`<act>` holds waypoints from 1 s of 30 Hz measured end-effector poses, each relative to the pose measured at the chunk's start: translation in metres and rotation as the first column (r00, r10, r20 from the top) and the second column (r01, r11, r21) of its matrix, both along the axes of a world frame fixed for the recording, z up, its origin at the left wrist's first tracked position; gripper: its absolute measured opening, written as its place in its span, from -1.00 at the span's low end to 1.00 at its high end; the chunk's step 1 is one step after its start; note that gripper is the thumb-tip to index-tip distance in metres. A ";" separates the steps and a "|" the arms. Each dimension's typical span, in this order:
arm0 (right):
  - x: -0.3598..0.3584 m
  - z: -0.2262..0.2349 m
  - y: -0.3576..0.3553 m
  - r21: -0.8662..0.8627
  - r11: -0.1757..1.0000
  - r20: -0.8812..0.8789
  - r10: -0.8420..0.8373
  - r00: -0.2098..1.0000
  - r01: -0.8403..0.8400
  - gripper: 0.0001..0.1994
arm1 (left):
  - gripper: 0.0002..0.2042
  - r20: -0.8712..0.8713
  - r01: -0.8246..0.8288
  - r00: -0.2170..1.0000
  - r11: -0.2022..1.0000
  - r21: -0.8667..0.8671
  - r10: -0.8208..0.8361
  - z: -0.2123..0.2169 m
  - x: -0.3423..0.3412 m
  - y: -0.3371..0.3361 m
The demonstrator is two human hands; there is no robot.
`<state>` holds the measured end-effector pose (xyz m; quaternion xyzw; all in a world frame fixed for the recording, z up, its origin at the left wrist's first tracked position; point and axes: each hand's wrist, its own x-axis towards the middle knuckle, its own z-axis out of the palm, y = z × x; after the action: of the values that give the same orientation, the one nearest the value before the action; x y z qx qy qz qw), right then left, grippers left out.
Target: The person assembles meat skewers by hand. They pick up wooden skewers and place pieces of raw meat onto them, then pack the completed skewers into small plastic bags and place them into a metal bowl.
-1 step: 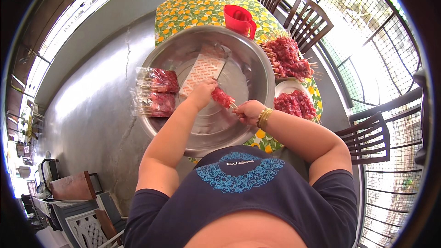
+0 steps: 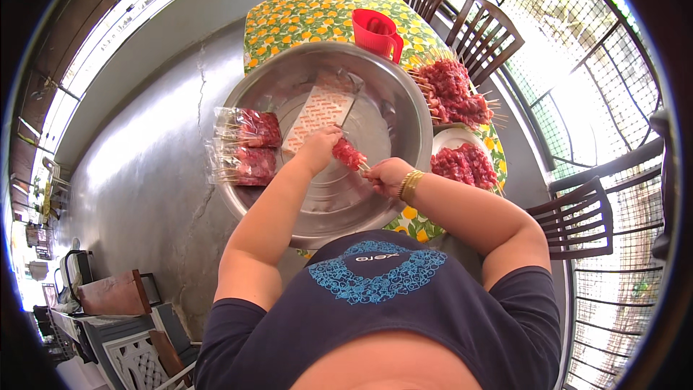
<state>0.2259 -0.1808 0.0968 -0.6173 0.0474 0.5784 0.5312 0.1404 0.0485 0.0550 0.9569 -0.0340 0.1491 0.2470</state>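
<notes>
Over a wide metal basin [image 2: 411, 119], I hold skewers of raw red meat [image 2: 348, 153] between my two hands. My left hand [image 2: 320, 149] is closed on the meat at their far end. At the near end, my right hand [image 2: 390, 175], with gold bangles at the wrist, pinches the bare sticks. How many skewers there are is hard to make out. A white packet with orange print [image 2: 323, 110], in clear plastic, lies in the basin beyond my left hand. Clear bags of skewered meat [image 2: 249, 146] rest side by side across the basin's left rim.
Right of the basin, skewered meat is heaped in a large pile [image 2: 453, 92], with more meat [image 2: 464, 164] on a white plate [image 2: 449, 137]. A red pitcher [image 2: 375, 32] stands behind the basin on the lemon-patterned tablecloth [image 2: 296, 18]. Dark wooden chairs [image 2: 485, 32] line the table's right side.
</notes>
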 end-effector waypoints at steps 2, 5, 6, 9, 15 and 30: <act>-0.004 -0.019 0.024 -0.031 0.997 0.020 -0.071 0.997 0.071 -0.94 | -0.64 0.019 -0.030 0.999 0.999 0.020 0.030 0.003 0.001 -0.003; 0.005 -0.041 0.063 0.040 0.991 0.119 -0.129 0.985 0.125 -0.93 | -0.66 0.201 -0.119 0.973 0.993 0.000 0.117 0.006 0.002 0.000; 0.008 -0.047 0.073 0.013 0.995 0.179 -0.095 0.979 0.094 -0.93 | -0.66 0.209 -0.170 0.965 0.985 0.031 0.160 0.004 -0.001 -0.001; 0.017 -0.065 0.104 -0.060 0.998 0.267 -0.014 0.964 0.031 -0.91 | -0.64 0.251 -0.274 0.933 0.961 0.035 0.257 -0.010 -0.014 -0.007; 0.025 -0.128 0.125 -0.372 0.802 0.466 0.597 0.653 -0.468 -0.81 | -0.73 -0.038 -0.347 0.938 0.932 -0.100 0.345 -0.052 -0.042 -0.026; 0.104 -0.041 0.048 -0.070 0.974 0.921 0.146 0.362 -0.213 -0.77 | -0.66 -0.071 -0.349 0.937 0.932 -0.099 0.343 -0.060 -0.042 -0.021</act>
<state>0.3297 -0.1329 0.0555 -0.8186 -0.3400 0.1941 0.4202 0.0988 0.0275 -0.0045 0.9365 0.1499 0.1666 0.2699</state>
